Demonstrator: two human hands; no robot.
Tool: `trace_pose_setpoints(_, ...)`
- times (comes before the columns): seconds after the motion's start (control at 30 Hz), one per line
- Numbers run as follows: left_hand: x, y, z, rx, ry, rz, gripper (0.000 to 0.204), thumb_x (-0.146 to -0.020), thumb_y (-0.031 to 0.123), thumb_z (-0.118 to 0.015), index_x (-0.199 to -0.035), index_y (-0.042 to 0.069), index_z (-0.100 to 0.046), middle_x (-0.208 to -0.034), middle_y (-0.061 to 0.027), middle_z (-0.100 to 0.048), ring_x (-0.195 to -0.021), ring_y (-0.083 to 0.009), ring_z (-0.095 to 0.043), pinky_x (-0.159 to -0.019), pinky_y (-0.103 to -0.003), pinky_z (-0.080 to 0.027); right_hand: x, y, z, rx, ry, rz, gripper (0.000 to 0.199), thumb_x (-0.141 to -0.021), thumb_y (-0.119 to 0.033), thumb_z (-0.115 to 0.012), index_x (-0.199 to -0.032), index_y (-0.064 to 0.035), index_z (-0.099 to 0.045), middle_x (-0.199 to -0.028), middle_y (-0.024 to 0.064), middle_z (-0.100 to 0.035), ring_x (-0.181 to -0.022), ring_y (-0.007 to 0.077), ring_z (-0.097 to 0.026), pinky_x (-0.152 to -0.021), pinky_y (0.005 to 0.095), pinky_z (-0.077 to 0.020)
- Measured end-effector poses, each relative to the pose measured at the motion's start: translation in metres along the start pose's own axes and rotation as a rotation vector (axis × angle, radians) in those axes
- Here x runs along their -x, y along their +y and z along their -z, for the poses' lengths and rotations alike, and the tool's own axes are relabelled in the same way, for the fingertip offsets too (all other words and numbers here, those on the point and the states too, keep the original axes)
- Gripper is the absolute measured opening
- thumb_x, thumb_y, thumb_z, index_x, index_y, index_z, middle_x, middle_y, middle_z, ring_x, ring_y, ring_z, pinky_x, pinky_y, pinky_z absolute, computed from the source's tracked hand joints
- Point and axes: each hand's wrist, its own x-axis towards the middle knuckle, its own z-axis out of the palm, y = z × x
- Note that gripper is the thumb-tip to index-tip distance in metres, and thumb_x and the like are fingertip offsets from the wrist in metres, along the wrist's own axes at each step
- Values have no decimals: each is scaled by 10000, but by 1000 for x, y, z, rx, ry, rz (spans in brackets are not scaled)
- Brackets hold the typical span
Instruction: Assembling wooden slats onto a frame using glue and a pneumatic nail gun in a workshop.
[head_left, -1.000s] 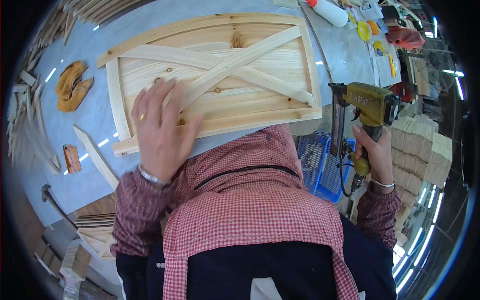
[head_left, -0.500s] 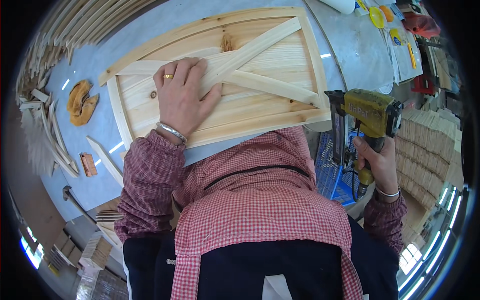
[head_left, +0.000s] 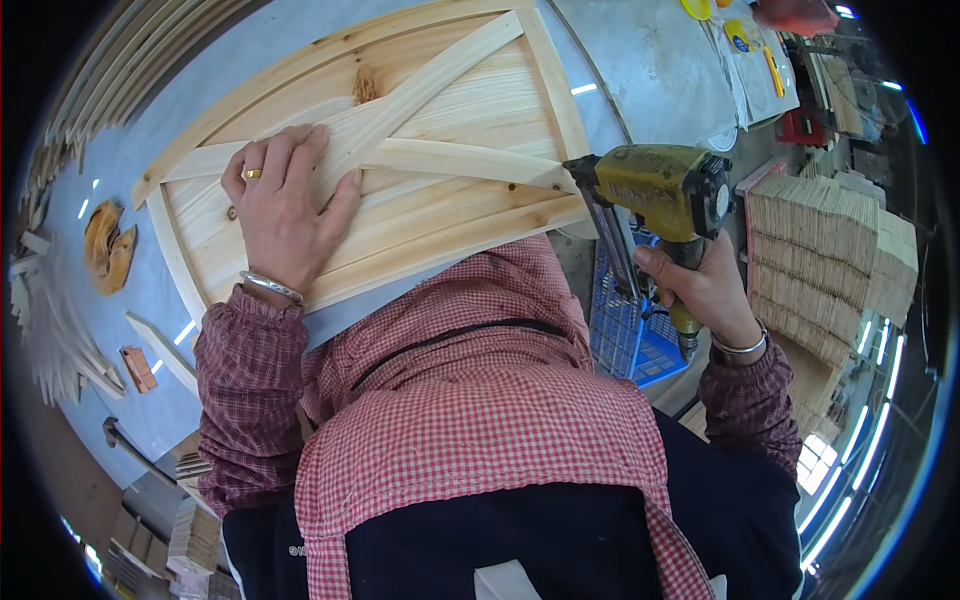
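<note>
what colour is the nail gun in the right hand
The nail gun has a scuffed olive-yellow body with black parts, seen in the head view.

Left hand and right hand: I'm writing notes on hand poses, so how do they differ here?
The left hand rests palm down on the wooden panel; the right hand grips the nail gun. The left hand shows a gold-coloured ring; none shows on the right hand. Both wear silver-coloured bracelets.
</note>
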Motion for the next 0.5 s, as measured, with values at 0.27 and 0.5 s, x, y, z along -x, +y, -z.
trace_pose_setpoints(0.27,2,-2,-1,-6,-29,2,412,-726,241,-698,-1094,81,-609,-1103,-36,-586,-1018,-218,-520,-952,-385,-304,1,3,3,25,-28,15,186,-824,-111,-701,-882,4,-567,-586,-15,-515,-431,52,-464,-399,202,-359)
trace_pose_setpoints(0.5,1,-3,-2,-10,-26,-5,420,-730,245,-698,-1105,80,-604,-1111,-35,-582,-1025,-220,-517,-962,-384,-292,3,6,6,19,-7,50,165,-833,-133,-688,-879,-2,-600,-570,-21,-516,-441,48,-450,-411,214,-340)
